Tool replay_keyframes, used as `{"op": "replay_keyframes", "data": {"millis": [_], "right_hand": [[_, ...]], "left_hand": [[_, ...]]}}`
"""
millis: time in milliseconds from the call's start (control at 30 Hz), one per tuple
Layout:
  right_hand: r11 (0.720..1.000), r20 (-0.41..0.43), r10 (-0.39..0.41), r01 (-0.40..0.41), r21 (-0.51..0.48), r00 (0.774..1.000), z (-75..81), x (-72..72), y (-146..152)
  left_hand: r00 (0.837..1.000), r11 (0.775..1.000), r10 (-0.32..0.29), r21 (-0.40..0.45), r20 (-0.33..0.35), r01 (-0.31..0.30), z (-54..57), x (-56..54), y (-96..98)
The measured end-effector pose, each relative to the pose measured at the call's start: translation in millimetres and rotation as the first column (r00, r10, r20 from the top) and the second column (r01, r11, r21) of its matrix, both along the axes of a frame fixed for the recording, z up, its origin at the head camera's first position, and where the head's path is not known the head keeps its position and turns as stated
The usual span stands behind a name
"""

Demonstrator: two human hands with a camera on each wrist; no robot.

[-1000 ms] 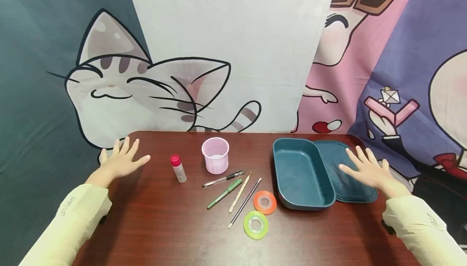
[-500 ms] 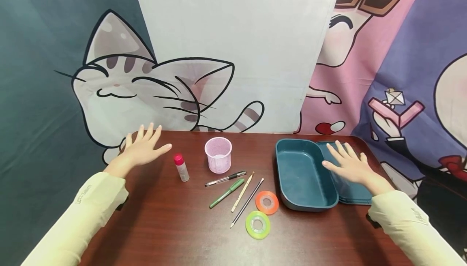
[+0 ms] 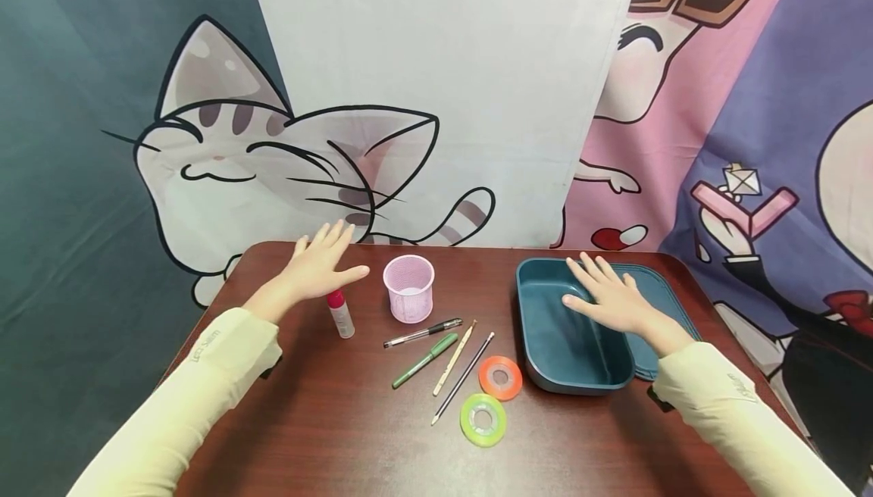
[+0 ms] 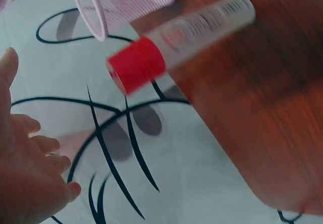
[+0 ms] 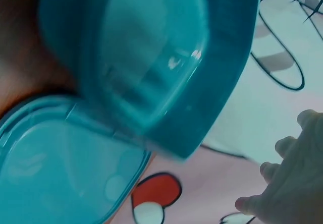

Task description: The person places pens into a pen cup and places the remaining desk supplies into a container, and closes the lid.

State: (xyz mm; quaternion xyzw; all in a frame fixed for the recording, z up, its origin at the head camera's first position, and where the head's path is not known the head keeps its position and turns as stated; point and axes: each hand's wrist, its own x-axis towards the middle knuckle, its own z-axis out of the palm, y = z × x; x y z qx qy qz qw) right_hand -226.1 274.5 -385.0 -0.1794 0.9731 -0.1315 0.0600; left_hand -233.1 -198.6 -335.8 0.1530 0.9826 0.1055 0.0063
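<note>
Fingers spread, my left hand hovers by the red-capped glue stick, hiding part of its cap in the head view. In the left wrist view the glue stick shows whole, apart from the hand. My right hand, also spread and holding nothing, is over the teal box and the edge of its flat teal lid. Between the hands stands a pink mesh cup. In front of it lie a black pen, a green pen, and two pencils.
An orange tape roll and a yellow-green tape roll lie left of the box on the brown table. A cartoon-printed cloth hangs behind the table's far edge.
Both hands have moved inward: the left rightward to the glue stick, the right leftward from the lid to over the box. The view has shifted slightly. The objects keep their places.
</note>
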Motion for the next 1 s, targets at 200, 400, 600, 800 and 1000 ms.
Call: {"op": "replay_keyframes", "data": {"millis": [200,400,600,800,1000], "right_hand": [[0.987,-0.05,0.068,-0.075,-0.144,0.996,-3.1,-4.4,-28.6],[0.956,-0.109,0.085,-0.111,-0.27,0.99,-5.6,-5.4,-57.0],[0.913,-0.19,0.069,-0.138,-0.383,0.979,-15.1,-6.5,-83.5],[0.858,-0.201,0.086,-0.175,-0.482,0.976,-24.9,-5.6,-110.4],[0.835,-0.151,0.111,-0.175,-0.521,0.982,-36.7,-5.1,-133.8]], "left_hand": [[0.995,0.985,-0.061,0.155,-0.08,0.072,-12.3,-7.1,22.8],[0.991,0.952,-0.062,0.291,-0.118,0.094,-32.2,-7.8,43.1],[0.992,0.927,0.003,0.372,-0.124,0.044,-54.7,-4.7,54.8],[0.995,0.892,0.056,0.452,-0.08,-0.014,-75.9,-4.1,60.9],[0.995,0.873,0.093,0.483,-0.043,-0.061,-91.8,-4.5,65.1]]}}
